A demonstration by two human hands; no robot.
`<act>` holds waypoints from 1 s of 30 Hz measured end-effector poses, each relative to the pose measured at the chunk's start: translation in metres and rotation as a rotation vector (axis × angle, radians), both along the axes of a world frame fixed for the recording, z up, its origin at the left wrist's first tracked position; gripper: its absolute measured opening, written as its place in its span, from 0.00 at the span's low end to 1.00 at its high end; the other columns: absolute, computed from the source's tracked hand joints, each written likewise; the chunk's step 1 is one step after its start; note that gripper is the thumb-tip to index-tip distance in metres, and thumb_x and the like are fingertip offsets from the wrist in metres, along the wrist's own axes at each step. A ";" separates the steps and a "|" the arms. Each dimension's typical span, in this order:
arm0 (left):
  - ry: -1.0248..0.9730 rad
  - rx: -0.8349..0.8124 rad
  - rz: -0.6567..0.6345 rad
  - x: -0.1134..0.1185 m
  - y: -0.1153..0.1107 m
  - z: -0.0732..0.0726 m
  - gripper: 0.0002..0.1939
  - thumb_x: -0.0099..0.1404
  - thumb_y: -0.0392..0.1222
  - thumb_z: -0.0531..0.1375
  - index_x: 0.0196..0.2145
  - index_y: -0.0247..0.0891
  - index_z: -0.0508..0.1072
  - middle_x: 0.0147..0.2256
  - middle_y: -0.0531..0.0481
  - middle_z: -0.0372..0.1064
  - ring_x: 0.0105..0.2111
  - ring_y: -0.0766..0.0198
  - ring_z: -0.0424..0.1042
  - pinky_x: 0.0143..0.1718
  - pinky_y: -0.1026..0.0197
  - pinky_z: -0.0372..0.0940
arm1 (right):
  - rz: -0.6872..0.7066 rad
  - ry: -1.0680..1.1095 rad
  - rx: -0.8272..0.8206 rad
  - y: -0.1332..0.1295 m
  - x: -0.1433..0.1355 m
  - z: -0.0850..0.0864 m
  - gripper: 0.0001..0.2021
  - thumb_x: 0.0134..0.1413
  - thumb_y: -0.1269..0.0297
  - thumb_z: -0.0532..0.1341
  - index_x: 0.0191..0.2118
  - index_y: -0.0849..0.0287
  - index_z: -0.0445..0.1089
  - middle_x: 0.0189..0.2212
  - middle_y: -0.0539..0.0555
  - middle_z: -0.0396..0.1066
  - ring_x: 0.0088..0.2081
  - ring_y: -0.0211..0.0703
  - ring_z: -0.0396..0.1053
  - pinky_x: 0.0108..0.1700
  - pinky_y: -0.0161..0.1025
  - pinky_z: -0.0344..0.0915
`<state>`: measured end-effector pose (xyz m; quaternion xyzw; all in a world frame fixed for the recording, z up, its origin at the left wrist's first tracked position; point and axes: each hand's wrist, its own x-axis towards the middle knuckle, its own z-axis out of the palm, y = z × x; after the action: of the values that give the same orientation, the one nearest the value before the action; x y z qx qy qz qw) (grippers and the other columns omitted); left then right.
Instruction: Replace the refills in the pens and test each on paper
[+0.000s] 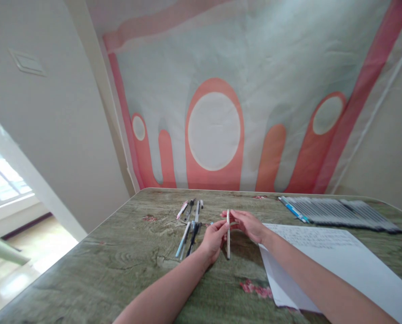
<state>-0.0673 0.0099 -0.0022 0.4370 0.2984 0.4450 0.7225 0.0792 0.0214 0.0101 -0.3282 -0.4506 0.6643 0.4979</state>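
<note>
The patterned tabletop (120, 265) is partly covered at the right by a written sheet (354, 258), beyond which a row of pens (342, 212) is laid. Loose pens (182, 239) are scattered left of the hands. The white pen (228, 243) is pinched by the left hand (214, 237), its long axis pointed away from the wearer, dark end nearest; whether its far end is gripped by the right hand (248, 224) cannot be told.

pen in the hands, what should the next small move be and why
Perhaps close the right hand lightly on the upper end of the pen: the left hand pinches its shaft, and the right fingers are beside that end.
</note>
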 end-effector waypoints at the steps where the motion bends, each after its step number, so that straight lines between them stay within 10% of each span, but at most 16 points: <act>1: -0.004 -0.002 0.015 0.000 0.000 -0.001 0.21 0.48 0.48 0.66 0.38 0.33 0.74 0.20 0.56 0.59 0.18 0.77 0.49 0.21 0.70 0.45 | -0.020 -0.013 0.009 0.001 0.001 -0.001 0.13 0.49 0.56 0.60 0.36 0.60 0.72 0.40 0.57 0.71 0.37 0.42 0.68 0.37 0.38 0.64; 6: 0.012 -0.022 0.077 0.001 0.002 -0.002 0.19 0.46 0.49 0.66 0.34 0.32 0.75 0.25 0.52 0.65 0.18 0.77 0.51 0.21 0.70 0.47 | -0.218 -0.070 -0.016 0.008 0.009 -0.006 0.13 0.47 0.56 0.61 0.27 0.63 0.73 0.32 0.57 0.73 0.33 0.41 0.68 0.33 0.35 0.63; 12: 0.024 -0.002 0.032 0.000 0.000 0.001 0.21 0.47 0.49 0.66 0.36 0.32 0.75 0.22 0.54 0.63 0.18 0.76 0.51 0.21 0.69 0.47 | -0.066 -0.053 0.008 0.003 0.001 -0.003 0.15 0.49 0.53 0.59 0.35 0.61 0.73 0.32 0.55 0.73 0.33 0.40 0.68 0.35 0.37 0.63; 30: 0.045 0.034 -0.020 0.000 0.000 0.000 0.21 0.49 0.48 0.65 0.38 0.31 0.74 0.19 0.55 0.59 0.18 0.77 0.50 0.20 0.69 0.44 | -0.170 -0.155 0.071 0.001 -0.002 -0.007 0.14 0.42 0.54 0.64 0.28 0.61 0.72 0.25 0.50 0.70 0.30 0.37 0.65 0.35 0.36 0.61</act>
<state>-0.0672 0.0095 -0.0024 0.4623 0.3026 0.4326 0.7124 0.0770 0.0226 0.0032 -0.3977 -0.4817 0.5758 0.5274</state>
